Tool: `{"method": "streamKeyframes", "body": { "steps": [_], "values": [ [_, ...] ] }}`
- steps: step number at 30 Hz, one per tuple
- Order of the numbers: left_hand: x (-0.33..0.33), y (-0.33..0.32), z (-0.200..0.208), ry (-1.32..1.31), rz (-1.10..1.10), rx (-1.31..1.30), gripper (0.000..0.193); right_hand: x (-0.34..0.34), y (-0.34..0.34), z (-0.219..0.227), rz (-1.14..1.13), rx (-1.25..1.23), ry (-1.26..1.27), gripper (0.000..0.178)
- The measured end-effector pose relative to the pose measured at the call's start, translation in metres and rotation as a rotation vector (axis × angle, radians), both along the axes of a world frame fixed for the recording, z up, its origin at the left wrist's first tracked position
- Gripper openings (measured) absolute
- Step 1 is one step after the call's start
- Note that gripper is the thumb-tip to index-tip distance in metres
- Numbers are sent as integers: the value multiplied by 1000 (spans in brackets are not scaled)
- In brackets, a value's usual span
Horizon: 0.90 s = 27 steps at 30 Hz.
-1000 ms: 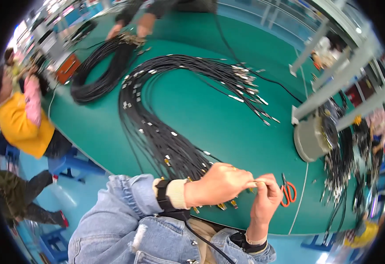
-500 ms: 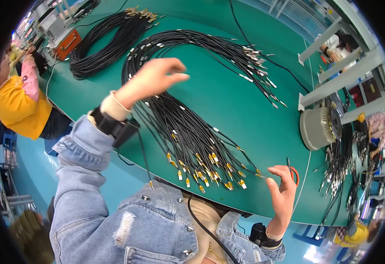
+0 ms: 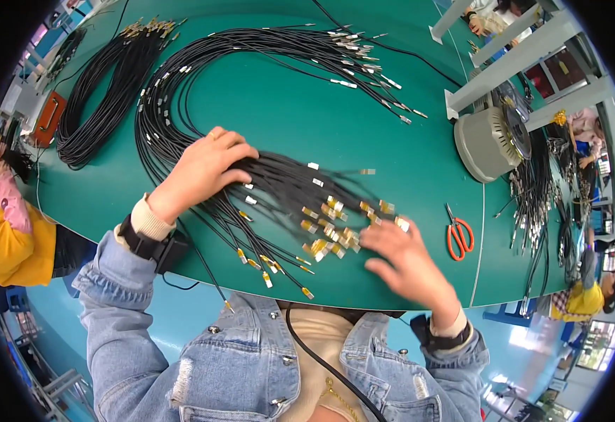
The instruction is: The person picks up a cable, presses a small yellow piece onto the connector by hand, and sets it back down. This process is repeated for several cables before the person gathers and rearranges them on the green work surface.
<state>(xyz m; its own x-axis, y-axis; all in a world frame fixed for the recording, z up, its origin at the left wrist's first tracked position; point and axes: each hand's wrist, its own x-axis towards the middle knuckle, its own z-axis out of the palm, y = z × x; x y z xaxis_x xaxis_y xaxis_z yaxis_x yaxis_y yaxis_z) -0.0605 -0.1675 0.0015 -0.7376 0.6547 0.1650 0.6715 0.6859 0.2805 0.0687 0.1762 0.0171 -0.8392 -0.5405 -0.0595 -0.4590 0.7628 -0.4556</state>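
Note:
A long bundle of thin black cables (image 3: 154,105) curves over the green table, with small white tags along it. My left hand (image 3: 207,169) is closed round part of this bundle, thumb and fingers curled over the cables. From there the held strands fan out to gold-and-white connector ends (image 3: 332,228), smeared by motion. Several other strands with yellow-banded ends (image 3: 267,279) lie apart, closer to the front edge. Right beside the fanned ends is my right hand (image 3: 407,266), blurred, its fingers stretched and spread; whether they touch a connector I cannot make out.
Red-handled cutters (image 3: 459,235) lie on the right of the table (image 3: 385,148). Behind them stand a round grey machine (image 3: 492,144) and a metal frame (image 3: 511,70). A second cable coil (image 3: 100,91) and an orange box (image 3: 48,119) are at left, near a person in yellow (image 3: 15,243).
My left hand has come down onto the bundle and closed. My right hand has moved left to the connector ends. Part of the bundle has swung right and away from the front edge.

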Motion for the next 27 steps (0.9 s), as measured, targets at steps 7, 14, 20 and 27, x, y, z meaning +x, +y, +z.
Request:
{"method": "streamKeyframes", "body": {
  "steps": [7, 14, 20, 27],
  "values": [
    [-38, 12, -12, -1, 123, 49, 20, -36, 6, 15, -288, -166, 101, 26],
    [-46, 19, -14, -33, 261, 30, 18, -38, -24, 9, -144, -279, 23, 23],
    [-30, 25, -4, 165, 170, 107, 18, -38, -31, 9, 78, -125, 76, 25],
    [2, 7, 13, -109, -204, 47, 19, -63, -3, -10, -85, -39, 162, 25]
  ]
}}
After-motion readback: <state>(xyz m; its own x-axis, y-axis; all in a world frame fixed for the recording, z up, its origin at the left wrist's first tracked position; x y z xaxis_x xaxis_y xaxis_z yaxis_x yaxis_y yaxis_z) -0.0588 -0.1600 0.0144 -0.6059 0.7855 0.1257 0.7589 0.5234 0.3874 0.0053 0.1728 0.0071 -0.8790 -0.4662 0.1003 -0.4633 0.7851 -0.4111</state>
